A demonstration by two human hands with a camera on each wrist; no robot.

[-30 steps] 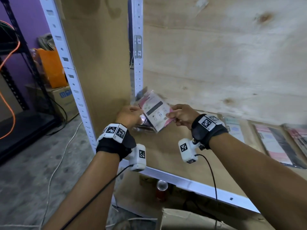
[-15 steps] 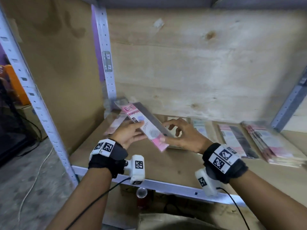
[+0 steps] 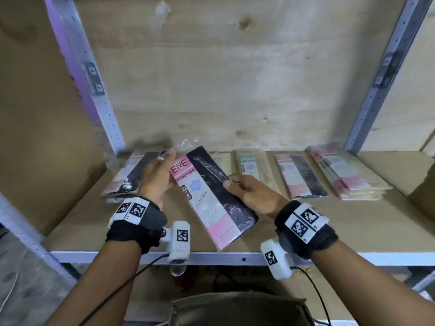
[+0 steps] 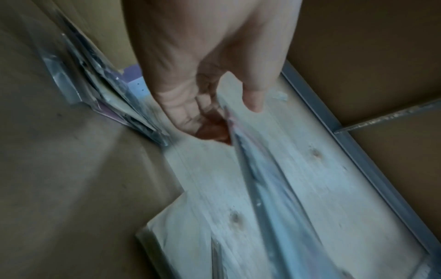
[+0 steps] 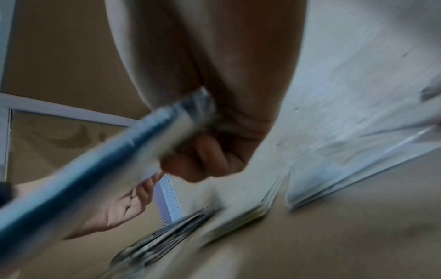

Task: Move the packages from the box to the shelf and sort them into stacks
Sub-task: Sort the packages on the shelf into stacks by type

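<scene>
A flat stocking package [image 3: 211, 191], pink and white on one half and black on the other, hangs tilted over the shelf board [image 3: 329, 227]. My right hand [image 3: 237, 184] pinches its right edge, thumb on top. In the blurred right wrist view the curled fingers of that hand [image 5: 198, 147] clamp the package [image 5: 95, 160]. My left hand [image 3: 164, 170] lies with straight fingers against the package's upper left edge. In the left wrist view the package [image 4: 262, 188] runs out of the fork between thumb and fingers of that hand [image 4: 229, 117]. Several stacks lie along the back of the shelf.
From left to right lie a pink and black stack [image 3: 131, 175], a beige package [image 3: 222, 161], a green one [image 3: 251, 165], a pink and black one [image 3: 301, 175] and a tall pink stack [image 3: 343, 175]. Metal uprights [image 3: 103, 109] flank the bay. A cardboard box [image 3: 240, 309] stands below.
The view has swung right along the shelf. Both hands have carried the package from the left corner toward the middle and turned its printed face up. My left fingers have straightened.
</scene>
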